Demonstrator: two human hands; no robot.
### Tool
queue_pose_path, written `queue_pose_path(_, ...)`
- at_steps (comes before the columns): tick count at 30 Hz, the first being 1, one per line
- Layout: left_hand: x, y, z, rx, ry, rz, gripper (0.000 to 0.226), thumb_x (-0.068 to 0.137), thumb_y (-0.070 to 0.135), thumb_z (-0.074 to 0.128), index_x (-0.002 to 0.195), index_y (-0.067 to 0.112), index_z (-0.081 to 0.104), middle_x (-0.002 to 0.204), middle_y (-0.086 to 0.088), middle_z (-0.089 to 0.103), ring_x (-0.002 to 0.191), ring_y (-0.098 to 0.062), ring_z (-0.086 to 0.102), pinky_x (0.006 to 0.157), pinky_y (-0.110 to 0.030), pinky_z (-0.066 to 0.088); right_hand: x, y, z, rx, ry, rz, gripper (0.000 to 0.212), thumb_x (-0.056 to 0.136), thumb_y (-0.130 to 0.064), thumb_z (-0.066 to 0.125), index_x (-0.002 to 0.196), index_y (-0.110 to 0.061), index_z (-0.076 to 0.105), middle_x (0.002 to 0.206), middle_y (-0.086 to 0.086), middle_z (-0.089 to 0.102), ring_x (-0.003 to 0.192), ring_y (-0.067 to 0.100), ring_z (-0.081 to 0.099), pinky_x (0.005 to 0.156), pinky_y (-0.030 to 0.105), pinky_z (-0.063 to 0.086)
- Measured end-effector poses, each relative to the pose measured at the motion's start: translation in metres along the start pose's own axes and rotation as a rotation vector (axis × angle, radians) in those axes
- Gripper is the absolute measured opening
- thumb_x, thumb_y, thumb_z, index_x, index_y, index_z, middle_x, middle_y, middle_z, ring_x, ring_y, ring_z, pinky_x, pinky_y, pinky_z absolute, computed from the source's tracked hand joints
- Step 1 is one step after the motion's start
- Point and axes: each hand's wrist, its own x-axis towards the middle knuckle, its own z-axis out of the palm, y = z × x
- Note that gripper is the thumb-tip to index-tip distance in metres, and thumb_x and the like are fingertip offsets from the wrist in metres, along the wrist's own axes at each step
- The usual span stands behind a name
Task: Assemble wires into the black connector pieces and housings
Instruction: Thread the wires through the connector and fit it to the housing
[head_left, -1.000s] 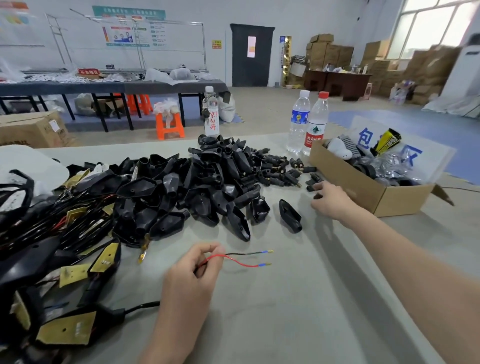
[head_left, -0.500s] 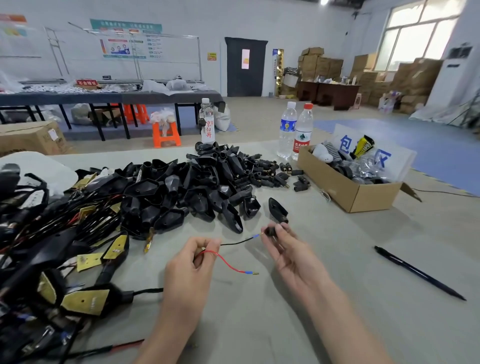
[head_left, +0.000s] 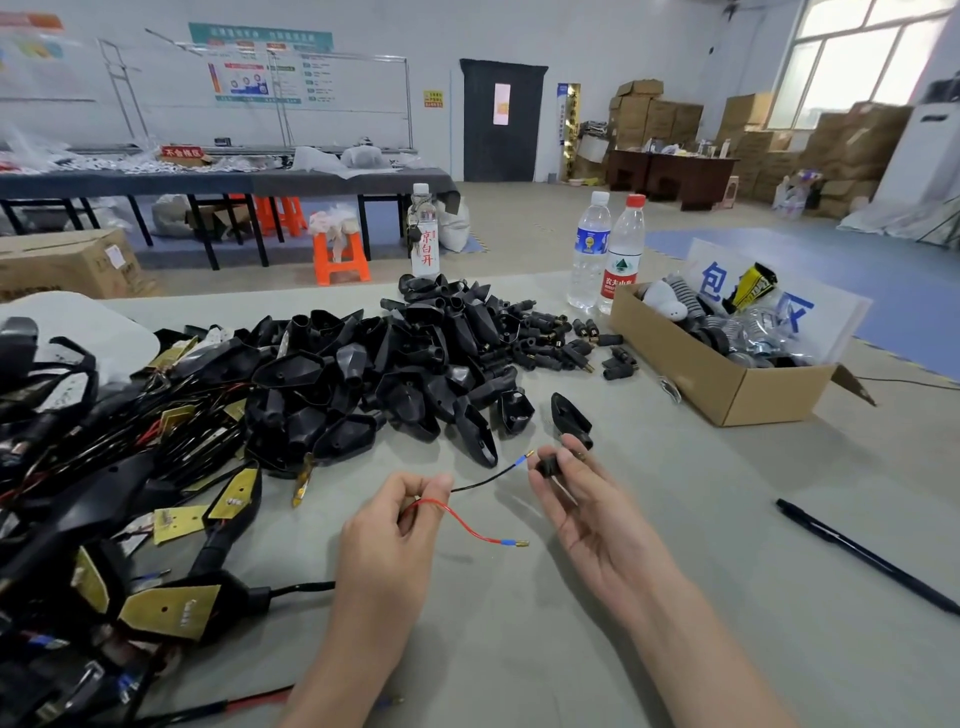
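Note:
My left hand pinches a red wire and a black wire, both ending in blue sleeves with brass tips. The black wire's tip points at a small black connector piece that my right hand pinches between thumb and fingertips. The red wire's tip hangs free over the table. A single black housing lies just beyond my right hand. A big pile of black housings fills the middle of the table, with small connector pieces spread at its right side.
Wired assemblies with gold plates crowd the left side. A cardboard box of parts stands at right, three water bottles behind the pile. A black pen lies at right on the grey table.
My right hand came back from the connector pieces near the box with one of them and now holds it at the black wire's tip. My left hand kept the wires.

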Motion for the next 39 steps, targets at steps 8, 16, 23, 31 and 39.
queue_pose_path(8,0.001,-0.003,0.002,-0.017,-0.01,0.009,0.028,0.097,0.049,0.055,0.087,0.023,0.062,0.058,0.011,0.033,0.052,-0.007,0.027,0.045,-0.024,0.023,0.0,0.003,-0.002,-0.323,-0.022,0.044,0.035,0.093,0.0,0.054,0.121,-0.019,0.065,0.095,0.003,0.073,0.076,0.017,0.07,0.055,0.026,0.054)
queue_pose_path(16,0.001,-0.007,0.004,0.063,-0.064,0.025,0.022,0.099,0.045,0.054,0.085,0.028,0.059,0.056,0.013,0.036,0.051,-0.006,0.03,0.046,-0.022,0.026,-0.002,0.013,0.003,-0.557,-0.147,0.084,0.038,0.092,-0.001,0.051,0.119,-0.022,0.067,0.096,0.001,0.072,0.07,0.017,0.066,0.048,0.026,0.045)
queue_pose_path(23,0.002,-0.008,0.004,0.115,-0.093,0.017,0.014,0.098,0.043,0.054,0.088,0.037,0.06,0.054,0.012,0.042,0.049,-0.006,0.035,0.047,-0.022,0.029,-0.006,0.014,0.003,-0.621,-0.155,-0.01,0.014,0.098,-0.022,0.062,0.102,-0.024,0.075,0.086,-0.001,0.067,0.059,0.014,0.055,0.042,0.023,0.036)
queue_pose_path(31,-0.005,0.001,0.005,0.449,-0.143,0.255,0.021,0.095,0.053,0.042,0.11,0.045,0.053,0.093,0.035,0.054,0.079,0.009,0.054,0.061,-0.024,0.048,-0.008,0.018,0.003,-0.651,-0.222,0.033,0.016,0.099,-0.023,0.059,0.108,-0.017,0.07,0.089,0.001,0.07,0.062,0.014,0.059,0.042,0.022,0.037)
queue_pose_path(39,-0.004,0.003,0.003,0.263,-0.098,0.209,0.012,0.095,0.048,0.051,0.089,0.038,0.055,0.068,0.02,0.054,0.065,-0.006,0.053,0.058,-0.03,0.04,-0.003,0.015,0.01,-0.314,-0.129,0.082,0.021,0.102,-0.011,0.046,0.119,-0.012,0.059,0.079,0.01,0.066,0.066,0.022,0.065,0.057,0.03,0.055)
